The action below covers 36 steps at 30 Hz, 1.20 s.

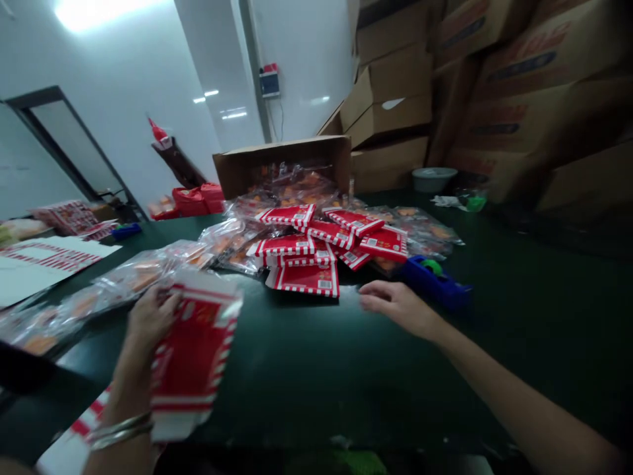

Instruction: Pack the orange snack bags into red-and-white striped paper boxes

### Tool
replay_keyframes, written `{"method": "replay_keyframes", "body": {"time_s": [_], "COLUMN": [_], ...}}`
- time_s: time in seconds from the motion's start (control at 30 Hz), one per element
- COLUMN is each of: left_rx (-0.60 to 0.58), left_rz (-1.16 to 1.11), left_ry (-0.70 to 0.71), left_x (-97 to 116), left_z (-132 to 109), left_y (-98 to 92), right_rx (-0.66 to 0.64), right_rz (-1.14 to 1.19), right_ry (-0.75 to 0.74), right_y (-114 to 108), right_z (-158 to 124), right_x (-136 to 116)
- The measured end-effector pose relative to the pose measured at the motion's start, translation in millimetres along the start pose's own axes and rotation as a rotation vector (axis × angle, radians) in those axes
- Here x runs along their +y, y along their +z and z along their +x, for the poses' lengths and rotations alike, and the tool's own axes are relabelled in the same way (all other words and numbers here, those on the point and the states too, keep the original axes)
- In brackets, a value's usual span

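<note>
My left hand (pixel 152 320) grips the upper left edge of a flat red and white striped carton (pixel 195 349), held above the table at the left and slightly blurred. To the right of the pile, my right hand (pixel 390 300) hovers near the blue tape dispenser (pixel 438 284); its fingers are slightly curled, with a gap between thumb and forefinger and nothing visible in them. Several red cartons (pixel 309 278) lie heaped at the centre, on and in front of clear plastic packets (pixel 237 241) with orange contents.
An open cardboard box (pixel 237 173) spills packets at the back. More packets (pixel 143 274) line the left side. Flat printed sheets (pixel 30 274) lie far left, others under my left forearm. Stacked boxes (pixel 524 119) and a grey basin (pixel 434 179) stand back right.
</note>
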<state>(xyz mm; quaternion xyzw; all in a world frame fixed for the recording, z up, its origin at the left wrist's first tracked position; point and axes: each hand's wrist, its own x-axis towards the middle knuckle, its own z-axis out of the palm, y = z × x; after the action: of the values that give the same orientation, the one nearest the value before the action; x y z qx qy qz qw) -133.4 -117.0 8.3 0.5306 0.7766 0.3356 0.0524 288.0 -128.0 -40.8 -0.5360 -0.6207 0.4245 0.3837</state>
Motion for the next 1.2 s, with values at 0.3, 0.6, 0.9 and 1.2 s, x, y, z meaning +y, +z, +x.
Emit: {"method": "replay_keyframes", "body": {"time_s": [0.3,0.6,0.9,1.2], "left_rx": [-0.214,-0.888,-1.127,-0.808], "left_rz": [-0.639,-1.029,-1.115,-1.361], "left_ry": [0.077,0.125,-0.064,-0.455], "left_x": [85,78,67,74], "left_z": [-129,-161,-128,-182], "left_y": [138.9,140.8,155.6,172.4], "right_rx": [-0.238,-0.489,-0.46,-0.263], "right_rz": [0.214,-0.473,-0.061,0.366], "right_ry": [0.005,-0.051,0.356,0.686], "right_y": [50,13,24,-14], "right_z": [-59,-70,-44,-62], "right_x": [-7,-25,2,8]}}
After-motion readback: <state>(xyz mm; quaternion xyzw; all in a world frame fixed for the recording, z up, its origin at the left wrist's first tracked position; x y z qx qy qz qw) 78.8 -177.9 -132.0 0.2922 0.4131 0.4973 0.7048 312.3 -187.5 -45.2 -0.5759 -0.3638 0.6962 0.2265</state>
